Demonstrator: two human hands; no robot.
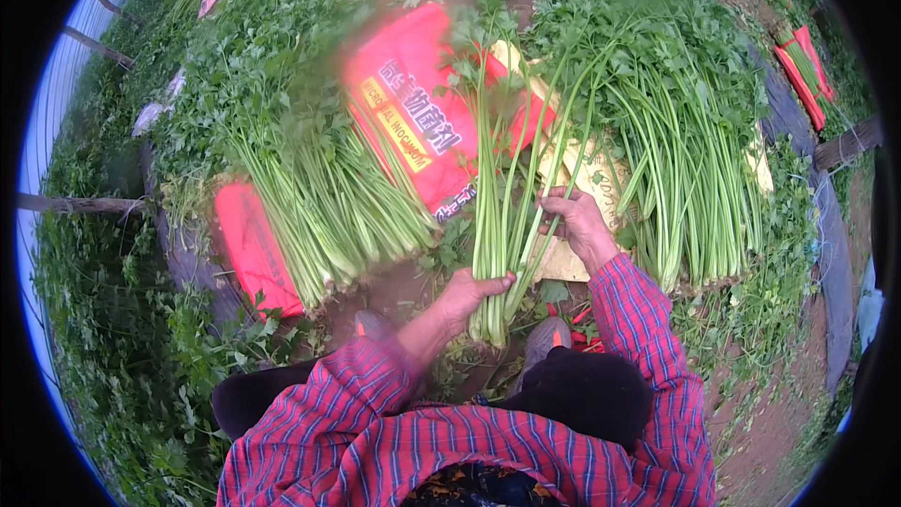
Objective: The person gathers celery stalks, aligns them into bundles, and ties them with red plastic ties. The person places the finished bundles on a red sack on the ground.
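My left hand (464, 298) grips a bunch of celery (490, 225) low on its stalks, just above the root ends. The bunch stands roughly upright between my feet, leaves pointing away from me. My right hand (578, 223) pinches one or more stalks (556, 155) on the right of that bunch between thumb and fingers. On the left lies a large pile of celery (317, 204), root ends towards me. A second pile of celery (690, 183) lies on the right, close beyond my right hand.
A red printed sack (415, 105) lies between the piles, with a yellow sack (598, 176) beside it. Another red sack (257, 246) is under the left pile. Wrapped celery bundles (802, 70) lie far right. Wooden posts (848, 143) (81, 204) stand at both sides. My shoes (545, 345) flank the held bunch.
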